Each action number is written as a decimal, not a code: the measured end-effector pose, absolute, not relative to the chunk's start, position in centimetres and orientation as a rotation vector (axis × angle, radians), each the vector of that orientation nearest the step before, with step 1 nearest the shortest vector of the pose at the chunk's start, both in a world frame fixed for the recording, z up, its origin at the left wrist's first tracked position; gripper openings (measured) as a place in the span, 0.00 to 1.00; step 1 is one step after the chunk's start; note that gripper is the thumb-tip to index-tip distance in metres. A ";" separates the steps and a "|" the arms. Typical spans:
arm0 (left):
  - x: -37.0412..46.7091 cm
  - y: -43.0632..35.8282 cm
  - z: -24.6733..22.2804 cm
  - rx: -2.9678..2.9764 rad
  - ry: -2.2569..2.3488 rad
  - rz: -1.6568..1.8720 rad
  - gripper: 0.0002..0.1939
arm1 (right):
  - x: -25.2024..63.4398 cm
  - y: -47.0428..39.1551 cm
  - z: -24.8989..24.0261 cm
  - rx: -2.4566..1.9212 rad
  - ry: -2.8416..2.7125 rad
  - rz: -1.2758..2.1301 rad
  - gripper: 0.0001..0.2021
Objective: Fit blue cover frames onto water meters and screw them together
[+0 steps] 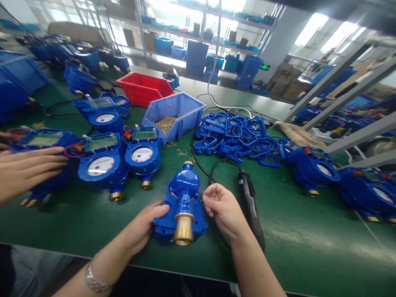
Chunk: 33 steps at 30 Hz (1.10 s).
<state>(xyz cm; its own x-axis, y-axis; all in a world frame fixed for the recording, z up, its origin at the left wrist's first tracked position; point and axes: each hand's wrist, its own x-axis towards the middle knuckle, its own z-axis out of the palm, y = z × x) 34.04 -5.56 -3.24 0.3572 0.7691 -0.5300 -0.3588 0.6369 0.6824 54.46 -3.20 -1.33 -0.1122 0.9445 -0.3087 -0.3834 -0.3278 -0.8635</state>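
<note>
A blue water meter with a threaded brass pipe end lies face down on the green bench in front of me. My left hand grips its housing from the left, thumb on top. Just off the housing's right side, my right hand is closed in a pinch. A tiny brass-coloured bit at its fingertips looks like a screw, mostly hidden by the fingers. Right of that hand lies a black electric screwdriver with its cable. Loose brass screws are scattered beyond the meter.
A blue bin full of screws stands behind, beside a red bin. Blue cover frames are heaped to its right. Meters with dials stand at left, where another person's hand rests. More meters are at right.
</note>
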 end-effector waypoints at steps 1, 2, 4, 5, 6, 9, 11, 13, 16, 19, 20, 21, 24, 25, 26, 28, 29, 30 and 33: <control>34.0 -5.6 -3.2 0.505 0.948 0.767 0.22 | 54.5 -3.3 -1.1 -1.067 -0.730 1.652 0.14; 34.1 -5.6 -3.2 0.510 0.946 0.774 0.21 | 54.5 -3.6 -0.8 -1.027 -0.704 1.664 0.15; 34.1 -5.6 -3.0 0.527 0.938 0.782 0.19 | 54.5 -4.2 0.2 -0.921 -0.649 1.721 0.16; 34.2 -5.5 -2.9 0.537 0.934 0.782 0.18 | 54.4 -4.7 0.7 -0.864 -0.623 1.763 0.15; 34.2 -5.5 -2.7 0.549 0.933 0.779 0.18 | 54.3 -5.2 1.2 -0.808 -0.604 1.812 0.14; 34.1 -5.2 -2.0 0.578 0.932 0.744 0.19 | 53.9 -6.9 2.1 -0.708 -0.598 1.944 0.10; 34.1 -5.0 -1.7 0.577 0.915 0.713 0.19 | 53.6 -8.1 2.1 -0.710 -0.629 1.976 0.08; 34.0 -4.9 -1.5 0.556 0.896 0.691 0.18 | 53.5 -9.2 1.8 -0.753 -0.647 1.969 0.07; 34.0 -4.6 -1.7 0.529 0.871 0.684 0.16 | 53.6 -10.1 1.3 -0.825 -0.650 1.937 0.08; 34.0 -4.5 -1.9 0.511 0.854 0.658 0.16 | 53.6 -10.2 1.5 -0.840 -0.639 1.905 0.08; 34.0 -4.5 -1.9 0.503 0.856 0.650 0.16 | 53.6 -10.1 1.7 -0.834 -0.636 1.900 0.07; 34.0 -4.4 -1.9 0.495 0.862 0.644 0.16 | 53.5 -10.0 2.0 -0.823 -0.637 1.902 0.07; 34.0 -4.4 -1.8 0.473 0.902 0.637 0.14 | 52.8 -9.5 2.8 -0.793 -0.652 1.925 0.08; 34.0 -4.4 -1.7 0.464 0.919 0.636 0.14 | 52.5 -9.3 2.9 -0.789 -0.658 1.934 0.08; 34.0 -4.4 -1.7 0.456 0.931 0.633 0.14 | 52.1 -9.2 3.1 -0.788 -0.662 1.941 0.09; 33.9 -4.3 -1.8 0.446 0.940 0.628 0.15 | 51.4 -9.2 3.2 -0.790 -0.663 1.948 0.10; 33.9 -4.3 -1.8 0.447 0.940 0.622 0.15 | 51.2 -9.2 3.2 -0.788 -0.660 1.950 0.10; 33.9 -4.2 -1.8 0.450 0.944 0.615 0.16 | 51.0 -9.2 3.2 -0.788 -0.656 1.952 0.10; 33.9 -4.0 -2.0 0.462 0.986 0.591 0.15 | 51.5 -9.2 3.2 -0.808 -0.697 1.962 0.10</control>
